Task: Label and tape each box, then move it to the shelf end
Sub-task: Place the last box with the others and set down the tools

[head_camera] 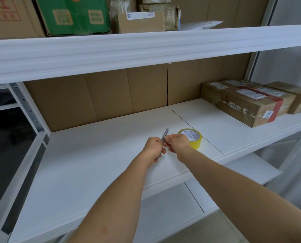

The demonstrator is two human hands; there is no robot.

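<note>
Both hands meet over the white shelf (97, 155), just left of the yellow tape roll (191, 137). The left hand (153, 148) curls around a slim pen (164, 135), and the right hand (178, 143) pinches the same pen, partly covering the tape roll. The labelled boxes (247, 100) sit well to the right of the tape roll, at the shelf's far end.

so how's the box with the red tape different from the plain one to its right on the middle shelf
The box with red tape has a red band wrapped over its top and front; the plain box shows none. The red-taped box carries a white label on top and a small one on its front face; no label shows on the plain box. The red-taped box sits nearer the shelf's front edge; the plain box sits further back. Both are brown cardboard, closed, at the shelf's right end.
</note>
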